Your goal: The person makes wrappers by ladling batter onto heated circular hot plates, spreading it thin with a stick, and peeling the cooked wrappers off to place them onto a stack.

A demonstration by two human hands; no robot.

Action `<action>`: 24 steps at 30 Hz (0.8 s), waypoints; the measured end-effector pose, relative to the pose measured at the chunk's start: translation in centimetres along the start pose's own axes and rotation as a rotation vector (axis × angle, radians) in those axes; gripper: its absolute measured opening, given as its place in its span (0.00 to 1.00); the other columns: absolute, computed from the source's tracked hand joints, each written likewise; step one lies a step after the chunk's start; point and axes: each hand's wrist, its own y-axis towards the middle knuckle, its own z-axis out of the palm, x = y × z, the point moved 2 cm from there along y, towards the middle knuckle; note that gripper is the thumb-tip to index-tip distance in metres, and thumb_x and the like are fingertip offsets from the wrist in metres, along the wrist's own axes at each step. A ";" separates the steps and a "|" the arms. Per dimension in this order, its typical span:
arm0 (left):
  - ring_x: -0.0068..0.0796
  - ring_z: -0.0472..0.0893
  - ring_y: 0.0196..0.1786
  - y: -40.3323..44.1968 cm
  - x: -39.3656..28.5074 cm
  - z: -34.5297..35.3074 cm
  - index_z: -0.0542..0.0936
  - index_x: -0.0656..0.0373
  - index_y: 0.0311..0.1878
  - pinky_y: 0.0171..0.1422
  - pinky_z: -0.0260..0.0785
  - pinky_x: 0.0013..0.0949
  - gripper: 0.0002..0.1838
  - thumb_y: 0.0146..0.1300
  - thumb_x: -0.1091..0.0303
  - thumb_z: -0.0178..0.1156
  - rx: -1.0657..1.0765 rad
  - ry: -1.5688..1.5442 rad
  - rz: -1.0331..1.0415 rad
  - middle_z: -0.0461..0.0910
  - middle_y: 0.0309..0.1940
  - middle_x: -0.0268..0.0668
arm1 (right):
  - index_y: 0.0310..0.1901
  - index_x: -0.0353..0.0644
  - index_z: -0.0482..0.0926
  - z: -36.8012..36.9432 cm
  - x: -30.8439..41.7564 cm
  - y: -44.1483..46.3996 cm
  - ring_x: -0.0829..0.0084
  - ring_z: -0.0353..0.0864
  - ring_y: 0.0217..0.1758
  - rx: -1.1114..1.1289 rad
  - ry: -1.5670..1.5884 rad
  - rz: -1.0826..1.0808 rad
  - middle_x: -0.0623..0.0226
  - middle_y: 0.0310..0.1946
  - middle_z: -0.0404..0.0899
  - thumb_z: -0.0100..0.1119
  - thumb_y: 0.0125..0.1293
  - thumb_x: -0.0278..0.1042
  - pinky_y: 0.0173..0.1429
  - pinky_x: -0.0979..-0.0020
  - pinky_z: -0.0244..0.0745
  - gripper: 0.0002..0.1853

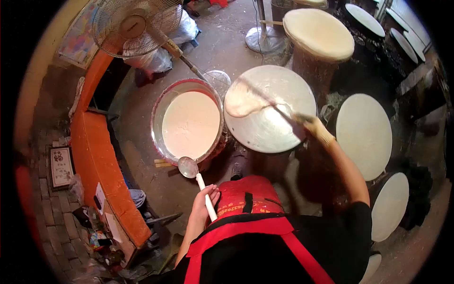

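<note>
My left hand (199,204) is closed around the white handle of a metal ladle (188,167), whose round bowl is by the near rim of a large pot (156,135). Pale, creamy batter (191,124) fills much of that pot. My right hand (317,130), in a light glove and smeared by motion, grips a long, thin spreader (280,110). The blurred blade reaches across a round griddle (265,139). A patch of batter (242,102) lies on the griddle's left side; bare metal shows elsewhere.
Round griddles with pale flatbreads (364,137) line the right side. A stack of flatbreads (319,33) stands at the back. A fan (132,26) rises behind the pot. An orange counter (101,161) curves along the left, with a framed sign (62,166) beyond it.
</note>
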 end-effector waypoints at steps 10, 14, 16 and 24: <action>0.28 0.78 0.45 2.4 -2.4 -0.2 0.77 0.62 0.40 0.52 0.74 0.30 0.08 0.58 0.72 0.60 0.073 0.202 -0.065 0.79 0.37 0.35 | 0.57 0.37 0.74 2.5 -8.5 -11.8 0.81 0.72 0.36 -0.033 0.087 0.107 0.73 0.41 0.77 0.58 0.63 0.29 0.41 0.79 0.69 0.20; 0.27 0.78 0.46 4.1 -4.9 0.3 0.77 0.62 0.41 0.53 0.73 0.30 0.07 0.60 0.71 0.59 0.216 0.311 -0.118 0.79 0.38 0.35 | 0.57 0.36 0.75 7.3 -11.0 -12.6 0.82 0.73 0.40 -0.450 0.302 -0.048 0.71 0.44 0.78 0.58 0.63 0.28 0.44 0.80 0.69 0.19; 0.27 0.78 0.46 3.7 -6.8 0.9 0.77 0.61 0.41 0.55 0.72 0.31 0.08 0.60 0.71 0.59 0.276 0.408 -0.095 0.79 0.38 0.35 | 0.57 0.36 0.75 10.7 -11.5 -13.4 0.83 0.71 0.38 -0.387 0.277 -0.053 0.72 0.43 0.78 0.56 0.64 0.30 0.42 0.81 0.69 0.19; 0.25 0.78 0.46 10.5 -13.6 -6.2 0.75 0.58 0.42 0.56 0.70 0.30 0.08 0.60 0.71 0.59 0.376 0.546 -0.123 0.79 0.38 0.32 | 0.62 0.47 0.70 23.9 -16.0 -24.4 0.83 0.59 0.13 -0.468 0.657 -0.018 0.79 0.15 0.65 0.57 0.63 0.53 0.17 0.78 0.53 0.29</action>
